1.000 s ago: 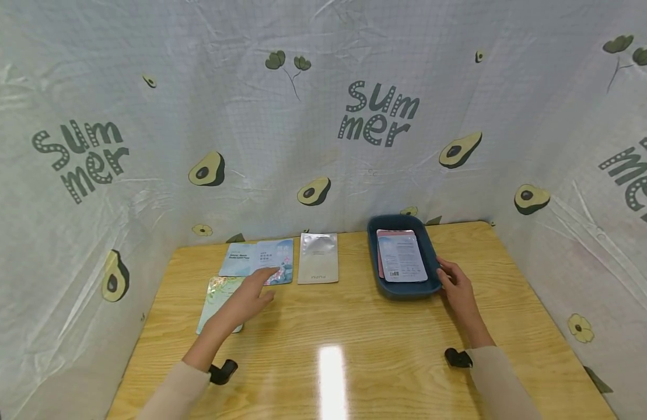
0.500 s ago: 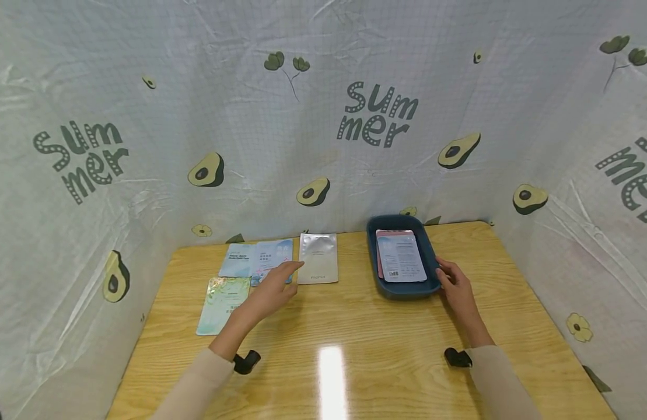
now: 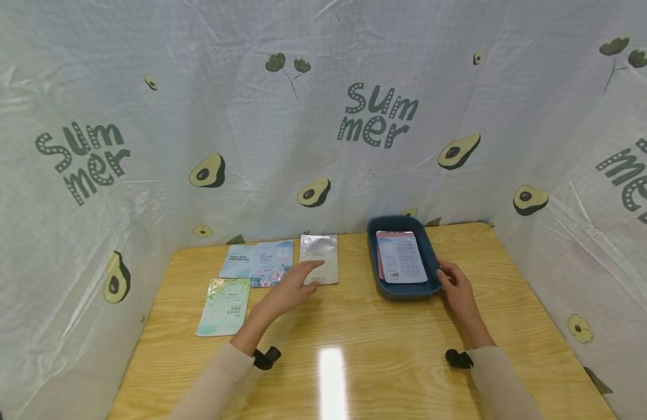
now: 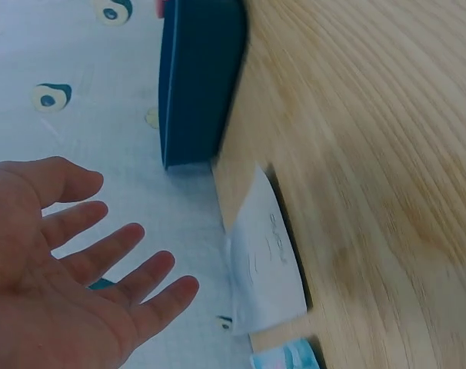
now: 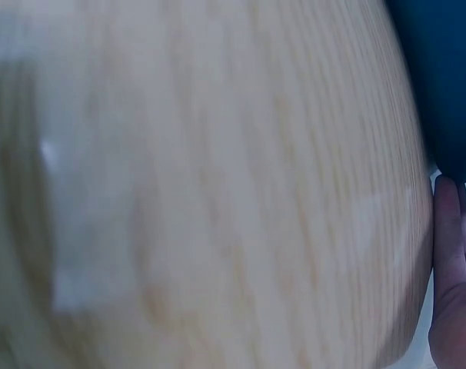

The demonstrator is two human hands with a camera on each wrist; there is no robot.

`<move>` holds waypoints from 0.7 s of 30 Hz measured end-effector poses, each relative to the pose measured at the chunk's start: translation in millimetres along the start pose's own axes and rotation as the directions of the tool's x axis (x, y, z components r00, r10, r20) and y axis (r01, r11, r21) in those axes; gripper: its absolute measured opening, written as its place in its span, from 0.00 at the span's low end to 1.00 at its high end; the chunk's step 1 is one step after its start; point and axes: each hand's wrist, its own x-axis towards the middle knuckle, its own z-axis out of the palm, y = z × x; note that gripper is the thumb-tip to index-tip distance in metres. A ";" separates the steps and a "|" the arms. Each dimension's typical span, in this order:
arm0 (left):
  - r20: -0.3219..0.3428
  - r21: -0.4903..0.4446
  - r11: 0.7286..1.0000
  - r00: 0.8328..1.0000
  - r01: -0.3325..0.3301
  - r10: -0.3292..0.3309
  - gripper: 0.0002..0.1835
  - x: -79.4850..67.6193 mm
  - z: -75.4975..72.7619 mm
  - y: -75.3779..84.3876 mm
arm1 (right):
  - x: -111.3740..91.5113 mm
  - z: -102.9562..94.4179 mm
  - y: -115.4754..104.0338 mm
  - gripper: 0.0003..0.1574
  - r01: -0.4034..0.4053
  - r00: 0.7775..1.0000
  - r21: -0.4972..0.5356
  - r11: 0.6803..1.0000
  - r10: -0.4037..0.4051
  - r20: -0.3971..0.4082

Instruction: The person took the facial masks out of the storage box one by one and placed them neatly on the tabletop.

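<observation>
My left hand (image 3: 289, 291), empty with fingers spread, hovers over the lower left of a cream-and-silver sheet mask packet (image 3: 319, 245). In the left wrist view the palm and all fingertips show apart from that packet (image 4: 265, 257). My right hand (image 3: 458, 290) is at the right side of a dark blue bin (image 3: 407, 293). The right wrist view shows its extended fingers (image 5: 448, 231) against the bin's wall (image 5: 452, 92). Inside the bin lies a pale blue-white mask packet (image 3: 404, 259) on top of a pink one (image 3: 380, 265).
Left of the cream packet, a blue floral packet (image 3: 272, 262) overlaps a light blue one (image 3: 236, 261). A green packet (image 3: 223, 309) lies nearer the front. Printed white sheeting (image 3: 270, 151) stands behind and beside the wooden table (image 3: 386, 361).
My left hand has moved right, from over the blue floral packet to the cream-and-silver one, uncovering the green packet. My right hand and the bin have stayed in place.
</observation>
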 end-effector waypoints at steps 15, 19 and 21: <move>-0.040 -0.125 0.991 0.999 -0.041 0.036 0.29 29.5 23.4 33.2 | 10.1 1.9 41.4 0.29 -0.007 1.000 -0.010 1.000 0.007 -0.016; -0.056 -0.241 0.969 0.997 -0.058 0.046 0.28 39.4 30.2 42.2 | 11.2 2.5 43.4 0.28 0.012 1.000 -0.009 1.000 -0.012 -0.020; -0.071 -0.293 0.954 0.996 -0.066 0.047 0.27 45.2 34.2 45.2 | 11.7 2.9 44.1 0.28 0.010 1.000 -0.013 1.000 -0.011 -0.023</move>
